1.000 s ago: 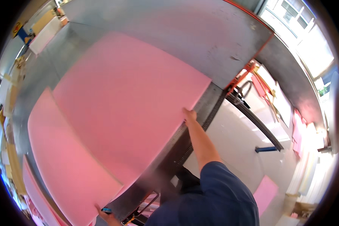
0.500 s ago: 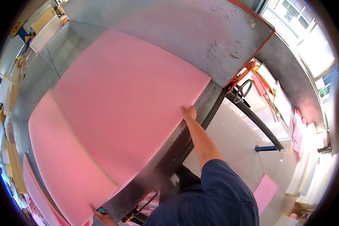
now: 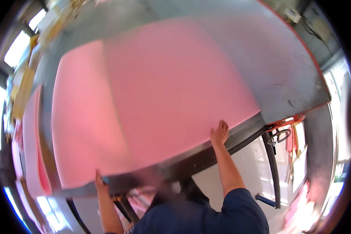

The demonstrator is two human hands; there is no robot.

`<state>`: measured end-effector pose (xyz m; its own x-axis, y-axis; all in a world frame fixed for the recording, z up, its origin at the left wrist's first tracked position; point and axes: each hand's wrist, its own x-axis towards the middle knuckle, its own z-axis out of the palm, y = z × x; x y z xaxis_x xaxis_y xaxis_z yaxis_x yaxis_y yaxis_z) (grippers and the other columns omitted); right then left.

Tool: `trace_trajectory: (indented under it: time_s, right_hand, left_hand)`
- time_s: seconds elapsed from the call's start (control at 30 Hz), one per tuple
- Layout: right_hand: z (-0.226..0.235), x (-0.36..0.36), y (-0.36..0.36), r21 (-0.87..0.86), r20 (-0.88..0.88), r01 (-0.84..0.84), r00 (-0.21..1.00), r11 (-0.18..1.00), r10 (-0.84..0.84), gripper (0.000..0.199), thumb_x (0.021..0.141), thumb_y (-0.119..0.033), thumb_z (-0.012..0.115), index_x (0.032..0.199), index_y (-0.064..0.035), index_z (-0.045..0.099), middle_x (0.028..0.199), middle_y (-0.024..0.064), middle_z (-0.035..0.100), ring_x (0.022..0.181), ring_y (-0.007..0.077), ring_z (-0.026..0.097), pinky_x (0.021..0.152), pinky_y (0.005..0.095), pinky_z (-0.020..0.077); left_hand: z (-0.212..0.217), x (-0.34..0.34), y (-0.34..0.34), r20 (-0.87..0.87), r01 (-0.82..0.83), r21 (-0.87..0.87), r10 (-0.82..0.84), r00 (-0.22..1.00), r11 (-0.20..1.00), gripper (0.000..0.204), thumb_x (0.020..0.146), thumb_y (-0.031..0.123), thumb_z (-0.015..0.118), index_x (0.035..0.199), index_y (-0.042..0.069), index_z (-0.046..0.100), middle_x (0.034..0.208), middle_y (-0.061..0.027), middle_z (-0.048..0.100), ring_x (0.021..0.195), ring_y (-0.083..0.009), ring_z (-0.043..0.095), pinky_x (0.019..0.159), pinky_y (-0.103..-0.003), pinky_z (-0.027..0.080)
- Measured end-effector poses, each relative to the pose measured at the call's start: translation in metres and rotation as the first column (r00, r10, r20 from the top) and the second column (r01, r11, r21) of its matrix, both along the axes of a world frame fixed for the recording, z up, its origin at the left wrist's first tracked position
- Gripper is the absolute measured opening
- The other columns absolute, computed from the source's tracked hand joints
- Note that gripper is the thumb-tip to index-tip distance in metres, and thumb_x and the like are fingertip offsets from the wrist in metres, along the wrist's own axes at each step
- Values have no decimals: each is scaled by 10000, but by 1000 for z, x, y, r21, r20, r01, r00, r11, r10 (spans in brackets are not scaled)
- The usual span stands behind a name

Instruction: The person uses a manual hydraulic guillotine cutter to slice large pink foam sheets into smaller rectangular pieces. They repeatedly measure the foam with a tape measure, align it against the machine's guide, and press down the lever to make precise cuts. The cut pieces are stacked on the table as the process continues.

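A large pink foam sheet [image 3: 175, 85] lies on a grey metal table. Along its left side a second pink layer [image 3: 82, 117] overlaps it, with a pale edge; whether this is a fold or a separate piece I cannot tell. My left hand [image 3: 100, 182] is at the table's front edge, by the bottom of that layer. Its fingers are closed round a small teal object [image 3: 106, 180], mostly hidden by the hand. Farther right, my right hand [image 3: 219, 133] rests at the sheet's front edge or just above it, fingers stretched out and holding nothing.
The table [image 3: 296, 66] has a dark front edge and an orange-red rim at the far right. Beside the right corner are a handwheel [image 3: 279, 136] and a black leg [image 3: 273, 167]. A folded pink sheet [image 3: 33, 144] hangs at the left. More pink scraps lie at lower right.
My view has turned to the right, and the table looks more level. My right hand has let go of the sheet's edge and its fingers have straightened. My left hand still holds the teal object.
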<state>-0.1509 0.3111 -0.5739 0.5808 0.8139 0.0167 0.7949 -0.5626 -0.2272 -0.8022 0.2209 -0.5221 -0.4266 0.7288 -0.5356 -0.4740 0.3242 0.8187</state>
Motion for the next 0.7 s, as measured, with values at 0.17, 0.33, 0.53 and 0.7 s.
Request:
trace_trajectory:
  time_s: [0.17,0.33,0.53,0.7]
  right_hand:
    - [-1,-56,-31,-122,-7,-324,946,938,325,719,857,-305,641,1472,-85,342,1518,119,354,1426,312,279,1158,433,256]
    - [-4,-80,-18,-161,-36,-394,919,905,393,687,895,-335,599,1480,-95,331,1554,120,293,1456,306,222,1168,429,237]
    - [-5,-75,-15,-222,-29,-395,917,891,399,686,913,-331,582,1494,-91,308,1561,113,279,1462,300,206,1175,421,229]
    - [-2,-77,-9,-197,-32,-391,919,899,393,693,909,-321,586,1495,-83,303,1565,110,274,1462,297,207,1175,416,236]
  left_hand:
    - [-21,10,19,-10,-147,-170,147,989,975,339,860,362,743,1086,134,632,821,21,609,668,-116,563,564,-286,485]
    - [-14,6,4,-2,-213,-155,215,977,965,427,839,325,768,1158,89,611,988,-24,633,839,-170,599,716,-322,511]
    - [24,28,15,-126,-251,-35,245,961,967,509,832,221,778,1245,5,572,1172,-95,618,1036,-217,600,862,-364,508]
    - [-11,21,8,-100,-282,-142,270,958,949,529,825,193,783,1261,-5,558,1201,-111,612,1055,-244,601,881,-391,513]
